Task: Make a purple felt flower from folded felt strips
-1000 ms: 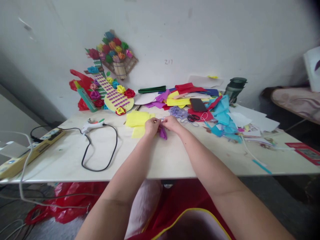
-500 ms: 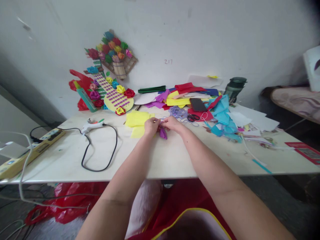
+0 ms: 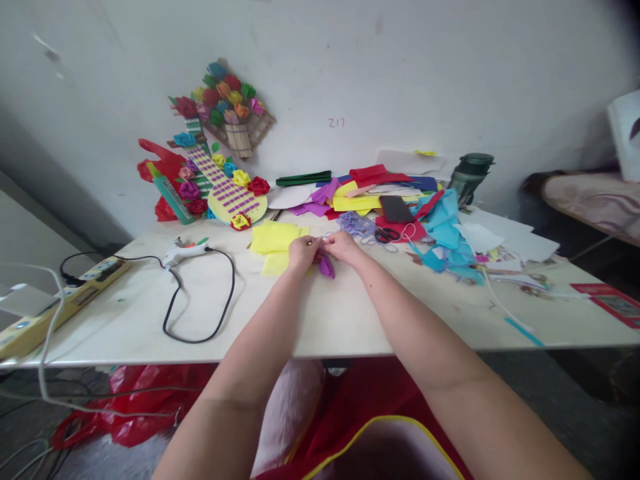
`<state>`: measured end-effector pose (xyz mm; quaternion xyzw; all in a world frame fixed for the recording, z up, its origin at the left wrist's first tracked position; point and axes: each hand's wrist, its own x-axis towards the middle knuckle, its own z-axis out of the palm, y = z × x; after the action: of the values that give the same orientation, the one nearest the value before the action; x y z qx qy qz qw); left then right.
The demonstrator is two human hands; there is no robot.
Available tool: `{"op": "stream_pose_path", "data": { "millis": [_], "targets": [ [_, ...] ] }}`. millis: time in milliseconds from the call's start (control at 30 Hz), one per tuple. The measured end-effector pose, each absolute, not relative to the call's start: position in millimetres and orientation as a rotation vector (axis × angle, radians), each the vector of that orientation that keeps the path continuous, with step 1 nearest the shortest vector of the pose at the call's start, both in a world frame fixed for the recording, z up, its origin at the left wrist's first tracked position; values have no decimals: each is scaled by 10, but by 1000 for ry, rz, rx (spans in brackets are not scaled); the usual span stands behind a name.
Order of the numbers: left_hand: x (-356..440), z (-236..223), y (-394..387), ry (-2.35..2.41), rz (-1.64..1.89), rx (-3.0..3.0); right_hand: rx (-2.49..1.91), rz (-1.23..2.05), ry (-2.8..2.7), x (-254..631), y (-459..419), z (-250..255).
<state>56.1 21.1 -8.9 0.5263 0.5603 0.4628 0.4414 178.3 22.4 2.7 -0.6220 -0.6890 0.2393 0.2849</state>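
Close together over the white table, my left hand (image 3: pixel 303 253) and my right hand (image 3: pixel 344 249) are both closed, fingertips almost touching. A gathered piece of purple crepe paper (image 3: pixel 327 267) hangs below the fingertips, its upper end in my left hand's pinch. My right hand pinches a thin lavender yarn at the top of the paper; the exact grip is too small to see. Just behind lies a loose tangle of lavender yarn (image 3: pixel 356 225). Yellow crepe paper sheets (image 3: pixel 275 239) lie beside and partly under my left hand. Black-handled scissors (image 3: pixel 387 235) rest right of the yarn.
A glue gun (image 3: pixel 185 252) with a looped black cable lies left, near a power strip (image 3: pixel 75 300). Behind stand a flower-decorated guitar craft (image 3: pixel 235 200) and a glue bottle (image 3: pixel 173 197). Coloured paper, a phone (image 3: pixel 396 209), blue scraps (image 3: pixel 443 230) and a dark bottle (image 3: pixel 469 179) occupy the back right.
Both hands stay in nearly the same place, with small finger movements. The purple crepe paper's hanging end has turned slightly.
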Motion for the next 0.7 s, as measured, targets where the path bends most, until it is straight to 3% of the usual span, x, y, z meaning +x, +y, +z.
{"op": "stream_pose_path", "data": {
  "millis": [467,700],
  "targets": [
    [546,-95,210,1386,1130,1343,-1638,532,-1828,1754,238,-21],
    [555,-87,223,1391,1113,1292,-1520,935,-1550,1701,156,40]
  ]
}}
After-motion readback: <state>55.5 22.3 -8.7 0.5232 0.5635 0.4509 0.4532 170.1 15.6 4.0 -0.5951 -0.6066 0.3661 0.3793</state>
